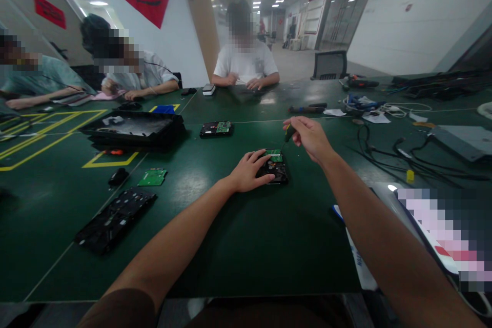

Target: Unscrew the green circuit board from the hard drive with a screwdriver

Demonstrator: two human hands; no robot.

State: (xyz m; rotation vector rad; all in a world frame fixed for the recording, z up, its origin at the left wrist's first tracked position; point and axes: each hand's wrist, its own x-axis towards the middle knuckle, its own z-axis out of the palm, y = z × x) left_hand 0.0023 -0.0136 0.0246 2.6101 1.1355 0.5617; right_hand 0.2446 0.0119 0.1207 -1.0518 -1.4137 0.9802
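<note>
A hard drive [280, 171] with a green circuit board on its upper face lies on the green table in front of me. My left hand [249, 170] holds it down from the left, its fingers over the far part and its thumb across the near part. In my right hand [307, 138] is a screwdriver [289, 133] with a dark, yellow-marked handle, gripped between thumb and fingers. Its thin shaft slants down to the board's far right corner; whether the tip touches a screw is too small to tell.
Left of me lie a black drive casing [115, 219], a loose green circuit board [152, 177] and a black tray [138, 128]. Another hard drive [216, 128] sits farther back. Cables [407, 156] and a grey metal box [463, 141] occupy the right. Several people sit across the table.
</note>
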